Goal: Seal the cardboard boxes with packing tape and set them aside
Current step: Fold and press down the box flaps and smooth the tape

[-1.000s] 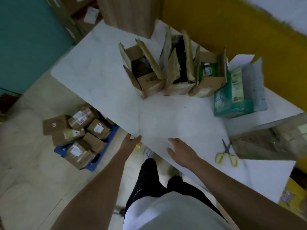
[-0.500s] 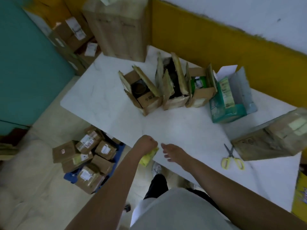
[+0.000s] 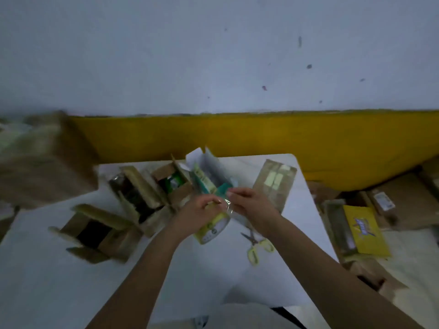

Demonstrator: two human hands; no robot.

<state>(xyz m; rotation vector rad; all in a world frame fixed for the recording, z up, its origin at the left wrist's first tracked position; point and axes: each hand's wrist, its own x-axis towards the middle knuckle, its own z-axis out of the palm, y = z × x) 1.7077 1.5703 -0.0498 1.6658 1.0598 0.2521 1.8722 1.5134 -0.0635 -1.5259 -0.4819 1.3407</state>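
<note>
Left hand (image 3: 199,210) gripped the tape roll (image 3: 212,227) above the worktop (image 3: 71,293) centre; right hand (image 3: 249,203) fingers (image 3: 231,193) pinched the clear tape end (image 3: 226,205), peeled a short way. Scissors (image 3: 257,245) lay just beside, toward the right edge. Risk, as judged: the free film could fold onto itself or tear. Three cardboard boxes (image 3: 99,233) stood open left of centre, unsealed. White worktop; yellow band (image 3: 237,136) on grey wall behind. Dim, blurred.

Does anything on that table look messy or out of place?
Nothing looks spilled or broken. The three cardboard boxes stand open with flaps up, simply unsealed. The scissors lie loose near the table's front edge. Both hands hold the tape roll.
</note>
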